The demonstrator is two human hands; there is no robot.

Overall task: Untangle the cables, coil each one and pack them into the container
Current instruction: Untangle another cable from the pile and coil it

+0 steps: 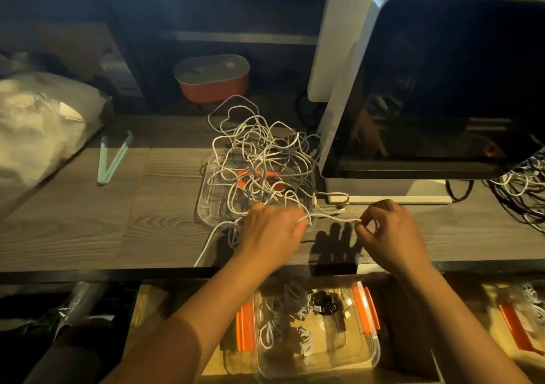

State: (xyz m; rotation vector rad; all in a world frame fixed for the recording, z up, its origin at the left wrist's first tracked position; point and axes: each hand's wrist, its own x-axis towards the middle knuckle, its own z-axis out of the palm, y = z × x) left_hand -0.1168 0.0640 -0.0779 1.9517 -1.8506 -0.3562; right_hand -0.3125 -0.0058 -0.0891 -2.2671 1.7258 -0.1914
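Observation:
A tangle of white cables [259, 159] lies heaped on a clear lid with orange clips [206, 203] on the wooden desk. My left hand [271, 230] grips a white cable at the heap's near edge. My right hand [392, 230] pinches the same cable's end about a hand's width to the right, and the cable [333, 220] runs taut between them. Below the desk edge sits a clear container with orange latches [365, 351], holding several coiled white cables and a dark one.
A large monitor [442, 88] stands close on the right, its base [392, 199] just behind my right hand. More dark and white cables [522, 189] pile at the far right. An orange box [212, 79] sits behind; a plastic bag [38, 124] and green clip [113, 156] lie left.

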